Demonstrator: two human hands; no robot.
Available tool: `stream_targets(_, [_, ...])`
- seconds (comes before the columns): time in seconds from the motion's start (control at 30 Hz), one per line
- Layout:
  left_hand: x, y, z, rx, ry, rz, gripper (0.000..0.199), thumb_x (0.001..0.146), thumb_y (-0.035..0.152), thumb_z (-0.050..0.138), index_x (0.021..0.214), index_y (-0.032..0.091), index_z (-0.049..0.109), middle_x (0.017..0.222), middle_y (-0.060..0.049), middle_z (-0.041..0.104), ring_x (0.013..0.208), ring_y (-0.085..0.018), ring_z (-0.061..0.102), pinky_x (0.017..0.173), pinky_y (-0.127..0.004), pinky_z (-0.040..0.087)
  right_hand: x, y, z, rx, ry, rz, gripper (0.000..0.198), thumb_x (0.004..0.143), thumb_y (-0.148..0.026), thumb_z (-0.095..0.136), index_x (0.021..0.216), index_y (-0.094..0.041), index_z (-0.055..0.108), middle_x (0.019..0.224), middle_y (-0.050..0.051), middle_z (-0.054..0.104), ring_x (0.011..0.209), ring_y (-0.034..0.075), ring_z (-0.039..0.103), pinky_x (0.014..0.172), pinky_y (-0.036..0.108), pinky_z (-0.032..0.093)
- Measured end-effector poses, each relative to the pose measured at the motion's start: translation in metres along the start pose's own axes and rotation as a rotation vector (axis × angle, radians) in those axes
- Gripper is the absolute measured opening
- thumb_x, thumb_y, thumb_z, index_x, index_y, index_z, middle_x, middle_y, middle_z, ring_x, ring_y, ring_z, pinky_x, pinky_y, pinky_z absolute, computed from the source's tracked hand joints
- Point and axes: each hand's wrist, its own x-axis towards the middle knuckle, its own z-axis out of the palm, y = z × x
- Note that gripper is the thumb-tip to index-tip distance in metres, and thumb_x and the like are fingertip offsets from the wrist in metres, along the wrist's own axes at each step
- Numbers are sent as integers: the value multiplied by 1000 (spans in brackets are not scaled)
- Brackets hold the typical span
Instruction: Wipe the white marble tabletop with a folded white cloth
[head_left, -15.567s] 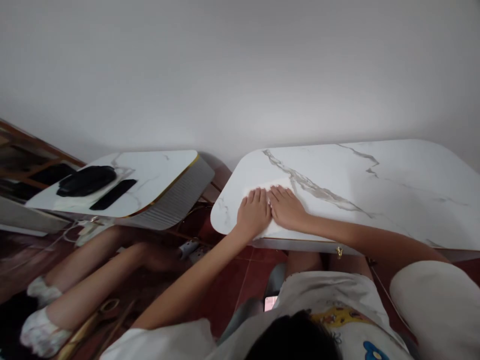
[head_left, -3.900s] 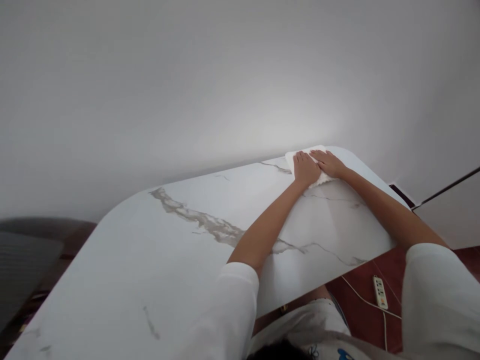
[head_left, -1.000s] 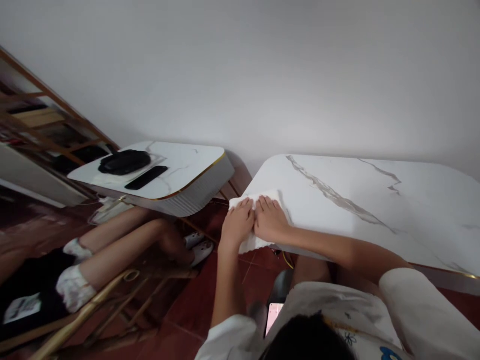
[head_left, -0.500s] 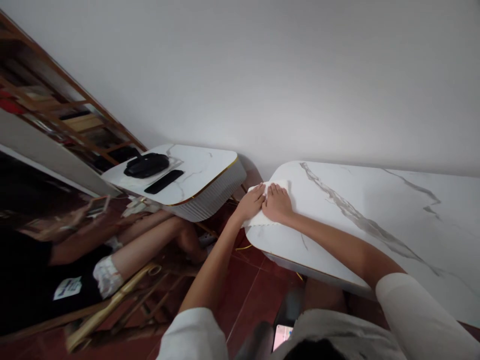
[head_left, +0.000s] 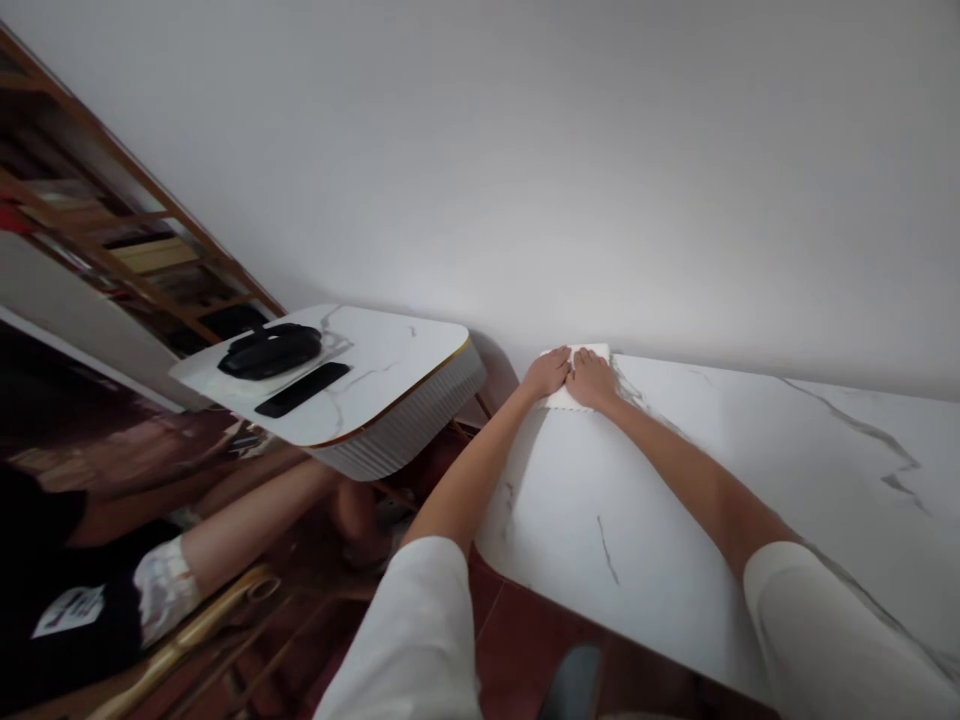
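Pressing the cloth (head_left: 566, 399) onto the desk's (head_left: 622, 500) far left corner, we rest left hand (head_left: 549, 371) and right hand (head_left: 592, 379) flat, fingers unclenched; wiping seems underway, what remains unclear.

Wooden shelves (head_left: 135, 219) stand left, the wall (head_left: 570, 170) is pale, the floor (head_left: 517, 625) red.

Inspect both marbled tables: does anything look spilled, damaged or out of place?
Nothing stands out. No spill shows. The white cloth lies under the left hand and right hand; the grey streaks on the table look like its marbled pattern, not cracks.
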Motion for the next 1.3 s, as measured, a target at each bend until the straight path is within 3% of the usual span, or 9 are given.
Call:
stream_targets(0.23, [37,30,-12,-77,-30,-114,40,93,20,30,126,12,52,135,-13,56,123,-21,53,102,-33,41,11,29,-4,-45,28,69,52,95,-23,29,140,0,39,148,19,40,137,26,33,111,37,23])
stream_targets(0.4, [40,46,-16,-73,7,-16,41,93,18,30,128,11,50,138,-14,53,127,-21,48,105,-36,36,-2,34,-6,-52,87,154,53,95,-22,26,141,3,38,148,22,40,137,28,33,111,41,23])
stream_targets(0.6, [23,56,-17,-74,28,67,43,94,20,29,133,10,45,142,-14,48,132,-22,43,108,-37,32,-28,25,-12,-57,91,191,55,95,-22,26,142,6,35,150,22,36,138,31,30,112,42,21])
stream_targets(0.9, [-27,75,-28,-72,1,73,50,95,22,26,140,5,40,148,-17,41,138,-24,36,112,-39,27,-76,0,-22,-44,54,168,57,93,-22,28,143,5,33,151,22,34,140,31,28,112,44,20])
stream_targets(1.3, [-142,119,-63,-33,-7,-91,51,97,25,22,143,8,38,150,-15,39,140,-24,35,113,-40,26,-160,-47,-34,17,-24,17,57,94,-22,28,145,4,31,153,21,31,144,29,22,115,44,16])
